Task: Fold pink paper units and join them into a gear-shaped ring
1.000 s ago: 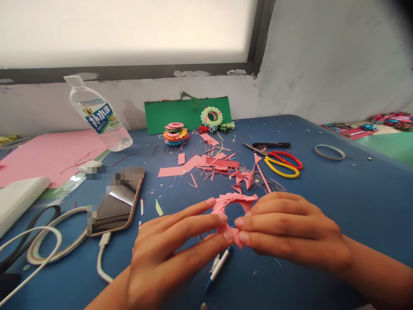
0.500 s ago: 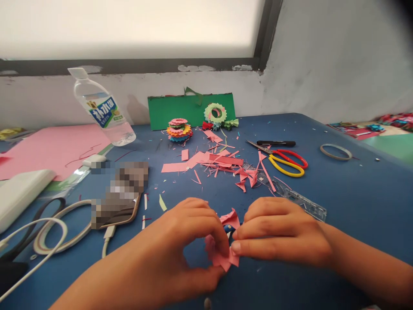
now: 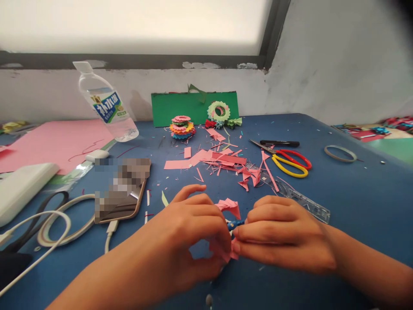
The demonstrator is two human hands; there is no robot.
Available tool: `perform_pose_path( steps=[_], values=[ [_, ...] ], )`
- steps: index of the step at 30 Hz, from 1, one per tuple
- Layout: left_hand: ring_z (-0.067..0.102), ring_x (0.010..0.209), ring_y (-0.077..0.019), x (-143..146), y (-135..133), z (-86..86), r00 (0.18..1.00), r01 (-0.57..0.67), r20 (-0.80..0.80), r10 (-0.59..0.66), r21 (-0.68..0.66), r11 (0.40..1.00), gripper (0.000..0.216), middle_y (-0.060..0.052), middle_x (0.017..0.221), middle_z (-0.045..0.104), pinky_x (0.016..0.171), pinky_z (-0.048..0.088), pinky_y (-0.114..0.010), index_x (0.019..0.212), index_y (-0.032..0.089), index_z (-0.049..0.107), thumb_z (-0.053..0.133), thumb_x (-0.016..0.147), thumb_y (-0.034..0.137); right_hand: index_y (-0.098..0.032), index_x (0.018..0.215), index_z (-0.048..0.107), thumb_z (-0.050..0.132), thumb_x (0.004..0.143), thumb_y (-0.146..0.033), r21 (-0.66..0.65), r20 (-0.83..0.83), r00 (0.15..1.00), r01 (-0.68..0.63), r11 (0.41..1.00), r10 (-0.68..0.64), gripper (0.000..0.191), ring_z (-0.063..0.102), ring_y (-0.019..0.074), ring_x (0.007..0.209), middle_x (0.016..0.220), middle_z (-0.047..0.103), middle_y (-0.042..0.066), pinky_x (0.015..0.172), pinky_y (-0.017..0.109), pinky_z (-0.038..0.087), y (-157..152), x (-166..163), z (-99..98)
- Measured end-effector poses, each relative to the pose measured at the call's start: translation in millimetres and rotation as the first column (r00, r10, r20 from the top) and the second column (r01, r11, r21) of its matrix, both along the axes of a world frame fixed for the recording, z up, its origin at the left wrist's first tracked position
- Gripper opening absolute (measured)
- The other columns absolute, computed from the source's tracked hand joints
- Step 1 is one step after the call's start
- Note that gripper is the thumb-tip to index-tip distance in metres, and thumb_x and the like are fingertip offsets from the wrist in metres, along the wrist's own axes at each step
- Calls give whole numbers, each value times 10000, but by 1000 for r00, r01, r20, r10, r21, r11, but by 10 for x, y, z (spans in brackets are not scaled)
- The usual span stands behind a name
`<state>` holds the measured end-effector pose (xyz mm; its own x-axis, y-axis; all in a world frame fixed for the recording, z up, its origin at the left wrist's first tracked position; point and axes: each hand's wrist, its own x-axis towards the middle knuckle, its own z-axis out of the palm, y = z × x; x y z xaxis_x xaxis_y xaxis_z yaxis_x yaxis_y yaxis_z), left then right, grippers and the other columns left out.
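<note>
Both hands are low over the near edge of the blue counter [image 3: 355, 193], fingertips meeting in the middle. The left hand [image 3: 190, 228] is curled tight, with its thumb and fingers pinched on the pink folded paper piece [image 3: 229, 206]. Only its forefinger is lifted a little and pointing away. The right hand [image 3: 284, 234] lies flatter, fingers stretched toward the left and closed together, and it nips the same paper from the other side. The paper sits between the two sets of fingertips, part of it poking up behind them and part crumpled beneath, just above the counter. A small blue pen tip or clip [image 3: 235, 224] peeps out right where the fingers meet, though I cannot tell whether either hand grips it.

Just behind the right hand a clear plastic ruler [image 3: 300, 200] lies slantwise. Farther back is a litter of pink paper scraps [image 3: 219, 161], and beside them to the right are red-and-yellow scissors [image 3: 287, 161] with a black marker [image 3: 279, 143] just beyond. A tape ring [image 3: 340, 153] lies well apart on the right. Against the wall stands a green card [image 3: 193, 107], with a stack of coloured paper rosettes [image 3: 182, 126] and a pale green paper ring [image 3: 219, 111] in front of it. To the left are a tilted water bottle [image 3: 108, 110], a pink sheet [image 3: 54, 142], a phone [image 3: 124, 193] on its white cable [image 3: 48, 224], and a white block [image 3: 22, 189].
</note>
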<state>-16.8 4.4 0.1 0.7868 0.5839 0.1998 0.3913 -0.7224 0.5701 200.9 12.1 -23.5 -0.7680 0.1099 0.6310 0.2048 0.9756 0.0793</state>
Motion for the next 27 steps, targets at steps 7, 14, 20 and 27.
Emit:
perform_pose_path(
  steps=[7, 14, 20, 27],
  values=[
    [579, 759, -73, 19, 14, 5, 1000, 11, 11, -12, 59, 998, 150, 113, 737, 637, 1034, 191, -283, 722, 235, 575, 618, 746, 94, -170, 843, 631, 574, 859, -161, -98, -15, 1000, -15, 995, 13, 59, 563, 101, 822, 841, 673, -28, 741, 239, 456, 5, 1, -37],
    [575, 755, -72, 7, 20, -1, 1000, 27, -16, -26, 63, 998, 136, 105, 746, 630, 1051, 171, -299, 738, 233, 571, 617, 758, 107, -147, 802, 626, 557, 863, -147, -72, 7, 1000, -22, 997, 22, 92, 558, 126, 794, 787, 673, -20, 721, 266, 457, 16, 12, -23],
    [581, 734, -68, -3, 24, 8, 1000, 3, 15, -4, 103, 995, 124, 98, 751, 641, 1043, 183, -307, 725, 230, 564, 590, 787, 126, -164, 843, 630, 594, 841, -150, -57, -14, 1000, -22, 998, 21, 39, 572, 103, 796, 834, 672, -31, 720, 250, 461, 23, 6, -17],
    [576, 711, -66, -1, 38, 0, 999, -16, 52, 9, 146, 989, 116, 114, 730, 639, 1020, 194, -279, 751, 241, 576, 594, 790, 132, -164, 824, 662, 608, 821, -129, -4, -108, 993, 55, 998, -55, 64, 565, 105, 754, 822, 682, -10, 676, 252, 470, -4, -3, -22]
  ],
)
